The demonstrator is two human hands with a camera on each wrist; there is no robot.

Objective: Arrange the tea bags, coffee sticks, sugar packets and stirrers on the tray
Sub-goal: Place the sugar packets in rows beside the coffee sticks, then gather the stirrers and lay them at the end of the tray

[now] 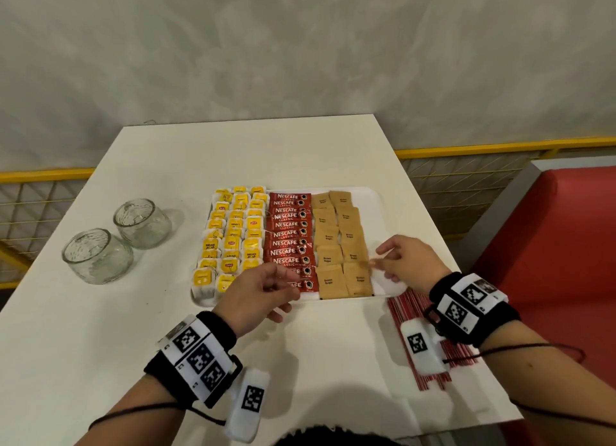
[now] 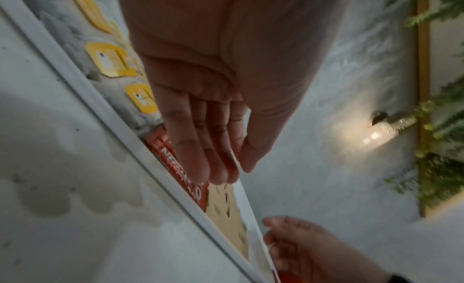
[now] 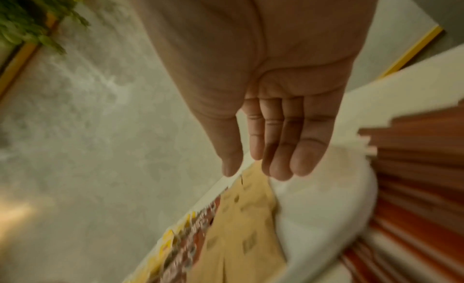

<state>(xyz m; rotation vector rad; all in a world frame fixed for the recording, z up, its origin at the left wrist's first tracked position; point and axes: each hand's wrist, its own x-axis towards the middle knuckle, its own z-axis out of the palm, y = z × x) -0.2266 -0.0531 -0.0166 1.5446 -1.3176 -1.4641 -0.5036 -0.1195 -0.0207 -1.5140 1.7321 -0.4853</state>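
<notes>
A white tray (image 1: 375,199) on the table holds yellow tea bags (image 1: 230,239) on its left, red coffee sticks (image 1: 290,235) in the middle and brown sugar packets (image 1: 340,239) to their right. My left hand (image 1: 266,289) hovers over the tray's near edge above the nearest coffee sticks (image 2: 175,168), fingers straight and empty. My right hand (image 1: 396,255) is over the bare right strip of the tray (image 3: 326,198), fingers relaxed, holding nothing, beside the sugar packets (image 3: 241,237). A pile of red stirrers (image 1: 430,342) lies on the table under my right wrist.
Two empty glass jars (image 1: 118,239) stand on the white table (image 1: 166,165) left of the tray. A red seat (image 1: 566,245) is to the right of the table. A yellow rail (image 1: 500,145) runs behind it.
</notes>
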